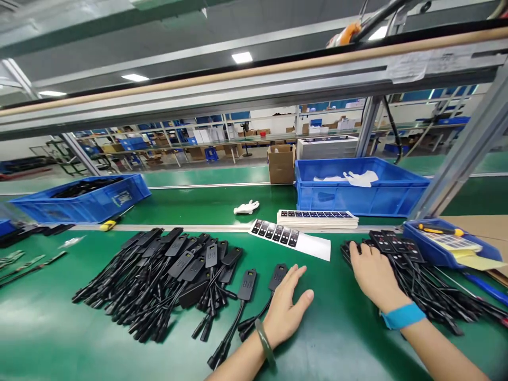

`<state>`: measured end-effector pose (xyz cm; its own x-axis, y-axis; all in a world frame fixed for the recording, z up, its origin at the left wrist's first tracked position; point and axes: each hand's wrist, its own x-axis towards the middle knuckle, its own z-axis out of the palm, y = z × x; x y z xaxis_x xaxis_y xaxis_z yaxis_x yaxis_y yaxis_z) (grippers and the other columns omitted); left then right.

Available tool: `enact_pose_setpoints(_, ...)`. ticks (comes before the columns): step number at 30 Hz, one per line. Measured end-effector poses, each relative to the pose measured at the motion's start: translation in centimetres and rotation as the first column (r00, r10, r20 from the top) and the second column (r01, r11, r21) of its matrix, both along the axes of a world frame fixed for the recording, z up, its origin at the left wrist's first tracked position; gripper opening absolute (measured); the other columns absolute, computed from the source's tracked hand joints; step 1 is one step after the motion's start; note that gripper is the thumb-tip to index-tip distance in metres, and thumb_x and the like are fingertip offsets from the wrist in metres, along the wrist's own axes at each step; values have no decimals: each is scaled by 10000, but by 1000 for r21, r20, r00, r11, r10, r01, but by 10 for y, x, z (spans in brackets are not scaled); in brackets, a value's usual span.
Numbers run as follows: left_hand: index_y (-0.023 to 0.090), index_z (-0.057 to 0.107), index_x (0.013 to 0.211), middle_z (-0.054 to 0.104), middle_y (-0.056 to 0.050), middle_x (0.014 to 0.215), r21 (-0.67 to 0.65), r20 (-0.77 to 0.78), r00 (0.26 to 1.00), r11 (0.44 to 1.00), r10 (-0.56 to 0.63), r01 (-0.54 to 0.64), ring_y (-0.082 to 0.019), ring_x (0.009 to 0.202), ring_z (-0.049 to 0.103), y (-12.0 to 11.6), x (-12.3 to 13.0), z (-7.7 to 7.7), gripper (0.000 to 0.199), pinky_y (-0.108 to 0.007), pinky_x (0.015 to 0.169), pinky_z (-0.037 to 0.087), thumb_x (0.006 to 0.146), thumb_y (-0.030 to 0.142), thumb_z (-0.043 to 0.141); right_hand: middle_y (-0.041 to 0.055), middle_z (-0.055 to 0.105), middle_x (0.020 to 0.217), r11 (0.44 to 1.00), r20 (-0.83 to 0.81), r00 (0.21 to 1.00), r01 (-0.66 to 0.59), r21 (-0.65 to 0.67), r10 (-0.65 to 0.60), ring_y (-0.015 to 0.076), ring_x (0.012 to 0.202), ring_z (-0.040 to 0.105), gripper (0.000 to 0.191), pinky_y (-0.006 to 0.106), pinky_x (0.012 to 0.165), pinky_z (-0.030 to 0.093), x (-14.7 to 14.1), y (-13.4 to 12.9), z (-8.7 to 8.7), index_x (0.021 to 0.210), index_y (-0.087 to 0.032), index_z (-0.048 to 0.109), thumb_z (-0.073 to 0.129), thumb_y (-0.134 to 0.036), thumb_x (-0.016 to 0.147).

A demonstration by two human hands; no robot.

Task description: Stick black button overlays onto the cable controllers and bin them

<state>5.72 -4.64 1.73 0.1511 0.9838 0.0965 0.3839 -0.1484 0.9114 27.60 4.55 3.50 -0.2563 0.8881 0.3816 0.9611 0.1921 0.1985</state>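
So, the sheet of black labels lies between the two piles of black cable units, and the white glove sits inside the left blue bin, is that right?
Not quite: the head view shows the white glove lying on the green belt, outside the left blue bin. The sheet of black labels does lie between the two piles.

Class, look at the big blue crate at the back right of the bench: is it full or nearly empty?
Nearly empty. The blue crate shows bare inner walls, with only some white gloves lying low inside.

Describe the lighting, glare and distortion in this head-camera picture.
Head view: bright ceiling panel lights overhead, soft glare on the glossy green table surface, straight metal shelf rails bowed by the wide lens, edges stretched; the left hand and right hand cast only faint shadows; far shelves look hazy.
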Motion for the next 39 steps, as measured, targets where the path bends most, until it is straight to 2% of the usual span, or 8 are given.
enact_pose_setpoints(3,188,492,1255,420,-114,1374,66,-118,981,986,157,-150,-243,1316,319,4,-8,4,424,-417,1092,271,873,370,467,269,568,1063,993,-78,995,-74,-88,68,398,958,549,424,508,722,459,-8,16,4,1186,-16,564,358,17,817)
enact_pose_setpoints(7,131,476,1205,463,-143,1266,145,-131,953,956,272,-253,-237,1236,389,11,-19,8,385,-395,1050,323,837,244,464,146,614,1034,948,-228,947,-268,-170,227,278,965,581,312,363,802,447,-53,50,3,1113,-133,629,462,-100,851)
enact_pose_setpoints(14,132,473,1216,419,-148,1280,135,-175,960,971,220,-198,-252,1256,353,9,-18,2,469,-407,1079,289,747,119,477,123,629,860,944,-476,854,-302,-131,207,231,803,614,160,305,711,437,-106,97,-16,874,-117,641,507,-199,851)
enact_pose_setpoints(21,49,368,1335,320,-189,1403,236,-320,922,961,220,-147,-254,1347,248,13,-19,1,704,-380,1123,260,635,-22,397,53,589,840,850,-578,712,-524,-60,398,216,765,579,176,309,663,445,-82,73,-18,815,-220,610,479,-325,865)
enact_pose_setpoints(26,-7,246,1399,194,-217,1484,168,-637,762,986,113,-6,-326,1385,129,25,-11,-5,768,-490,1141,161,661,37,458,46,584,846,801,-613,655,-596,-60,442,214,769,579,188,325,672,467,-66,55,-21,776,-233,611,468,-315,866)
enact_pose_setpoints(31,26,369,1345,362,-196,1416,178,-679,723,984,130,-10,-307,1332,286,27,-6,-11,555,-520,1117,189,816,195,373,52,559,844,808,-648,601,-587,40,469,225,799,559,214,355,711,455,-62,34,-17,782,-224,613,468,-341,887)
enact_pose_setpoints(35,67,347,1365,332,-172,1436,223,-696,695,974,179,-28,-287,1325,289,27,-11,-4,554,-481,1100,232,820,166,372,41,557,865,845,-760,421,-436,308,495,201,793,546,178,326,709,447,-54,10,-7,840,-226,599,505,-369,888)
enact_pose_setpoints(39,9,402,1315,514,-222,1181,358,-786,424,891,450,-281,-325,1078,467,24,-29,15,527,-473,896,390,801,121,431,23,560,830,903,-875,310,-339,263,371,180,729,532,196,297,648,433,-43,-12,-7,848,-227,571,521,-415,868)
